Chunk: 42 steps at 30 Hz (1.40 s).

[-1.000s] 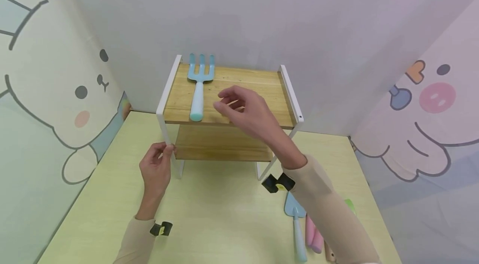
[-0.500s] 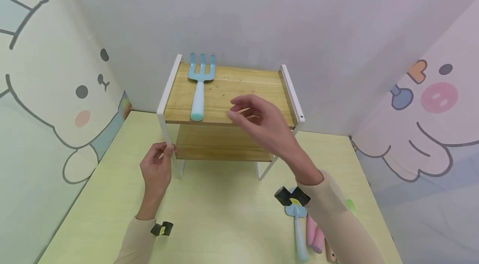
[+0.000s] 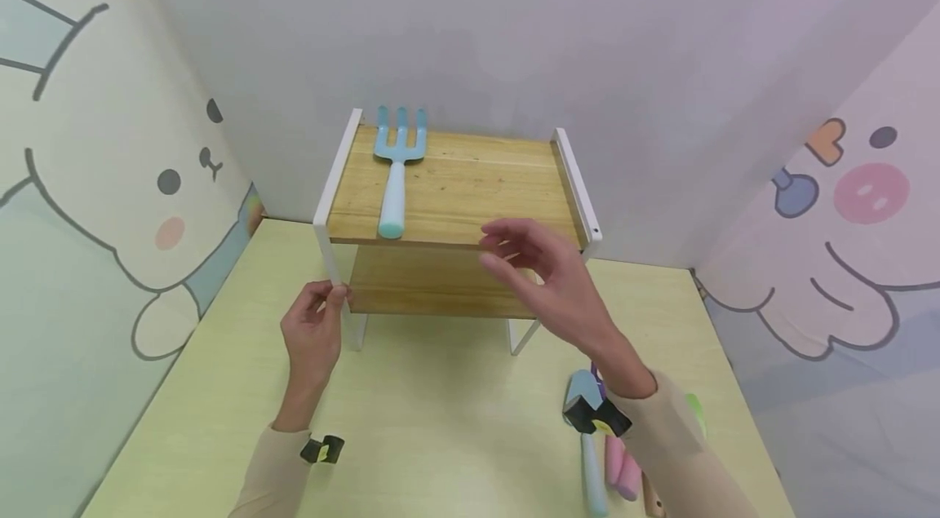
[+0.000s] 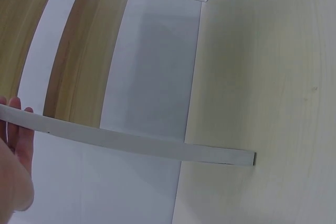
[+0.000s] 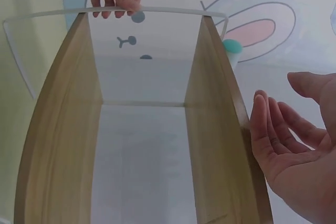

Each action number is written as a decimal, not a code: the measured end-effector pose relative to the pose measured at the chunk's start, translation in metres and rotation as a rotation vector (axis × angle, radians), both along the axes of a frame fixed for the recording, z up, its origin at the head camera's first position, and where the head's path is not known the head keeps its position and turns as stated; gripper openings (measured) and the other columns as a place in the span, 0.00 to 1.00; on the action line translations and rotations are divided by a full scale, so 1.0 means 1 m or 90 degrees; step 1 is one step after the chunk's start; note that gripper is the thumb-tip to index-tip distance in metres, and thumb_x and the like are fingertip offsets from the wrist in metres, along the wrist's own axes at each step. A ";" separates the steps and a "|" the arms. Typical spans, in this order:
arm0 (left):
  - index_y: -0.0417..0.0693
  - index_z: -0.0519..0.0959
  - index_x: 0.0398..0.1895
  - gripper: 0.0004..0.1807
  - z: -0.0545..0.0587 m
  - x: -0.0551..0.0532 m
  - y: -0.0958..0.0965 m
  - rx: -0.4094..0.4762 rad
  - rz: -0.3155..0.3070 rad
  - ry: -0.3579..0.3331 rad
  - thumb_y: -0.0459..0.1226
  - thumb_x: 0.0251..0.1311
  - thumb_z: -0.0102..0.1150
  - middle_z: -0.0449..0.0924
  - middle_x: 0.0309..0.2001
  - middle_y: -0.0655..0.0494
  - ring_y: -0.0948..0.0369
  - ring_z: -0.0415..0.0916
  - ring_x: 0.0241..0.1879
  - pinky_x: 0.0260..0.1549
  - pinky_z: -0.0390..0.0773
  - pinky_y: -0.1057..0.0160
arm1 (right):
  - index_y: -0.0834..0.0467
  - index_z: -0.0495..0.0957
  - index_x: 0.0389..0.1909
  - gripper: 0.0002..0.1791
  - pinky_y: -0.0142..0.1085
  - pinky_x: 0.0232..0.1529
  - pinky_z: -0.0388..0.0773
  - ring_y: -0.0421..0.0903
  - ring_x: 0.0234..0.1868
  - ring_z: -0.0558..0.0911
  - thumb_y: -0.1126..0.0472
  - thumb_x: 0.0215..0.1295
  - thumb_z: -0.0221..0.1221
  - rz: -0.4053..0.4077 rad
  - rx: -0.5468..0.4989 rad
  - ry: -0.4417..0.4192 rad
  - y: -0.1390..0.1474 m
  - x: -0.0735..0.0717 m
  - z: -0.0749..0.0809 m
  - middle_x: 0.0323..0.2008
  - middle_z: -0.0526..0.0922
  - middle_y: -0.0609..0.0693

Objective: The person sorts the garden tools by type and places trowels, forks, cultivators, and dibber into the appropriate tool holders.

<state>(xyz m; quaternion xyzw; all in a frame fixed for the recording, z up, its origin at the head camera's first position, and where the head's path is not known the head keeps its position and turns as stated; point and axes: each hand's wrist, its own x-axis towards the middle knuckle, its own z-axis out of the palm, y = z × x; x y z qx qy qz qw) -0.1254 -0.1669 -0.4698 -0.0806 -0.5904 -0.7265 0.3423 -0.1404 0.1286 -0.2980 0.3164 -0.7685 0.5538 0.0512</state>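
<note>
A two-tier shelf with wooden boards (image 3: pixel 485 192) and a white metal frame (image 4: pixel 136 144) stands on the table. My left hand (image 3: pixel 312 330) holds the frame's front left upright between thumb and fingers, beside the lower board. On the left part of the top board lies a light blue hand fork (image 3: pixel 393 196), tines toward the back wall and handle end at the front edge. My right hand (image 3: pixel 551 273) hovers by the top board's front edge, right of the fork, fingers loosely bent and holding nothing. In the right wrist view its fingertips (image 5: pixel 261 103) appear close to that board.
Under the right forearm, on the pale yellow table (image 3: pixel 441 436), lie a light blue trowel (image 3: pixel 593 469), pink handles (image 3: pixel 627 475), a wooden handle (image 3: pixel 652 498) and something green (image 3: pixel 695 408). Cartoon-printed cloth walls (image 3: pixel 808 257) enclose the sides; a plain wall (image 3: pixel 470 28) stands behind.
My right hand has drawn back from over the top board, moving right and toward me, away from the fork. The left hand keeps its hold on the frame; the fork lies still.
</note>
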 end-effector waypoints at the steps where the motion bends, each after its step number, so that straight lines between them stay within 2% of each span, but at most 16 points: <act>1: 0.16 0.73 0.37 0.07 -0.001 0.000 0.000 0.007 -0.005 0.003 0.20 0.68 0.57 0.83 0.34 0.51 0.61 0.84 0.35 0.38 0.85 0.72 | 0.62 0.78 0.59 0.19 0.36 0.51 0.84 0.47 0.50 0.83 0.67 0.69 0.66 0.000 -0.003 0.004 0.002 0.001 -0.003 0.50 0.84 0.53; 11: 0.18 0.74 0.37 0.04 -0.002 0.004 0.000 -0.015 0.023 -0.043 0.19 0.68 0.56 0.83 0.34 0.54 0.63 0.84 0.34 0.38 0.86 0.71 | 0.63 0.78 0.57 0.20 0.34 0.49 0.84 0.48 0.48 0.83 0.74 0.65 0.66 0.019 -0.016 0.034 0.020 0.010 -0.033 0.49 0.84 0.52; 22: 0.17 0.74 0.37 0.06 -0.005 0.002 -0.001 0.004 0.000 -0.010 0.20 0.68 0.57 0.83 0.34 0.51 0.61 0.84 0.35 0.39 0.85 0.71 | 0.61 0.78 0.59 0.22 0.32 0.51 0.84 0.46 0.50 0.83 0.75 0.65 0.65 -0.009 0.010 -0.004 0.043 0.022 -0.058 0.51 0.84 0.51; 30: 0.18 0.75 0.37 0.06 -0.004 0.001 0.001 -0.008 0.013 -0.027 0.20 0.69 0.57 0.81 0.33 0.44 0.59 0.83 0.34 0.39 0.86 0.70 | 0.62 0.78 0.59 0.22 0.32 0.54 0.83 0.46 0.49 0.83 0.77 0.64 0.65 -0.025 0.009 -0.034 0.058 0.034 -0.075 0.52 0.84 0.54; 38: 0.18 0.75 0.37 0.06 -0.004 -0.001 0.001 -0.010 0.012 -0.029 0.21 0.68 0.57 0.83 0.33 0.53 0.61 0.83 0.34 0.38 0.86 0.70 | 0.63 0.77 0.59 0.22 0.30 0.54 0.82 0.44 0.51 0.83 0.78 0.65 0.63 -0.040 0.013 -0.040 0.078 0.044 -0.102 0.53 0.83 0.52; 42: 0.18 0.75 0.37 0.06 -0.004 -0.001 0.000 -0.009 0.013 -0.026 0.21 0.68 0.58 0.83 0.33 0.54 0.61 0.83 0.34 0.38 0.85 0.71 | 0.64 0.77 0.59 0.22 0.29 0.53 0.82 0.44 0.52 0.82 0.80 0.65 0.62 -0.051 0.006 -0.038 0.087 0.048 -0.116 0.53 0.82 0.53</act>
